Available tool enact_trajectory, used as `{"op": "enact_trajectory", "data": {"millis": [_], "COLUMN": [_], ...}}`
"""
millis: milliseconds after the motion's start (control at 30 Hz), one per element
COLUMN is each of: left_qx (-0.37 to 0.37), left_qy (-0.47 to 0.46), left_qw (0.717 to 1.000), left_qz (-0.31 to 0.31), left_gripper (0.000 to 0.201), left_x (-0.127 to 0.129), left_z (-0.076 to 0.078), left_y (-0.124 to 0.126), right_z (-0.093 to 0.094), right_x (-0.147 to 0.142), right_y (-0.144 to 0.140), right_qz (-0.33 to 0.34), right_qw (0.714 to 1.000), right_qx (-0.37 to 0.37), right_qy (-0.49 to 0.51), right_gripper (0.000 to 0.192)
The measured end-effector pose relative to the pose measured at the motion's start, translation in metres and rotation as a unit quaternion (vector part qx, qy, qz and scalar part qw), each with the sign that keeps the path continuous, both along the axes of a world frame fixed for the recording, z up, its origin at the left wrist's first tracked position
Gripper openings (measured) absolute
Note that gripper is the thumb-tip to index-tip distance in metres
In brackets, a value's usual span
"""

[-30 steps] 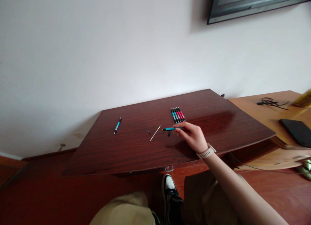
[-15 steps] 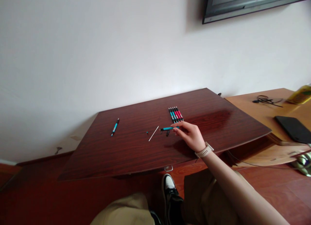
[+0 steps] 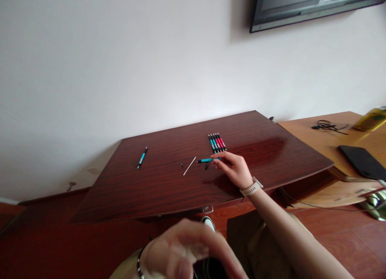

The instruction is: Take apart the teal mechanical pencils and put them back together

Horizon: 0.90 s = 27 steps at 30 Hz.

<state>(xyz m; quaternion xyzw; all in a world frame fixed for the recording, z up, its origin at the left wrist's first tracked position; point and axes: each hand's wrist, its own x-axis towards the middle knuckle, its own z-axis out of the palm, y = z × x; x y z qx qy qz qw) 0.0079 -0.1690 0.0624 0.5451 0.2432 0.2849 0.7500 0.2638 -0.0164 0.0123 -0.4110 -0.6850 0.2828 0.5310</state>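
My right hand [image 3: 235,166] pinches a blue pen barrel [image 3: 205,161] with a black end, holding it sideways just above the table [image 3: 157,190]. Beneath the barrel lies a small black pen part [image 3: 207,165]. A thin white refill [image 3: 189,166] and a tiny blue-and-black piece [image 3: 181,165] lie to its left. Behind my hand, several blue and red pens [image 3: 217,142] form a neat row. One blue pen [image 3: 142,157] lies apart at the left. My left hand [image 3: 187,247], blurred, hovers in front of the table's near edge with curved fingers apart and nothing visible in them.
To the right, a lighter wooden desk [image 3: 301,136] carries a black cable [image 3: 327,125], a dark flat device [image 3: 363,160] and a yellow container [image 3: 370,119]. A screen [image 3: 316,9] hangs on the wall. A metal handle [image 3: 208,210] shows below the table's front edge.
My left hand has come into view at the bottom. My right hand keeps its pinch on the blue pen barrel in nearly the same place; the view has shifted slightly.
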Motion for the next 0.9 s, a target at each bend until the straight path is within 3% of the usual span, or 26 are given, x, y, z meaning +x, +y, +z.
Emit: {"op": "enact_trajectory", "data": {"millis": [33,133,233,400,567,900], "left_qx": [-0.004,-0.012,-0.007,-0.019,-0.047,-0.050], "left_qy": [-0.044,-0.093,-0.071,-0.033,-0.011,0.007], "left_qw": [0.999,0.973,0.945,0.945,0.957,0.960], "left_qz": [0.014,0.212,0.321,0.325,0.286,0.276], "left_gripper": [0.052,0.023,0.016,0.017,0.022,0.023], "left_x": [0.009,0.025,0.029,0.033,0.040,0.041], "left_z": [0.009,0.024,0.019,-0.003,-0.009,-0.013], "left_y": [0.017,0.055,0.075,0.093,0.097,0.102], "right_z": [-0.001,-0.004,-0.006,-0.009,-0.011,-0.006], "right_x": [0.000,0.001,0.000,0.002,0.015,0.022], "right_y": [0.000,0.001,0.003,0.010,0.023,0.026], "right_qz": [-0.001,-0.007,-0.011,-0.024,0.012,0.076], "right_qw": [1.000,1.000,0.997,0.970,0.893,0.845], "right_qx": [-0.003,-0.016,-0.031,-0.081,-0.120,-0.202], "right_qy": [0.005,0.025,0.070,0.228,0.434,0.490], "right_gripper": [0.025,0.028,0.032,0.031,0.028,0.049]}}
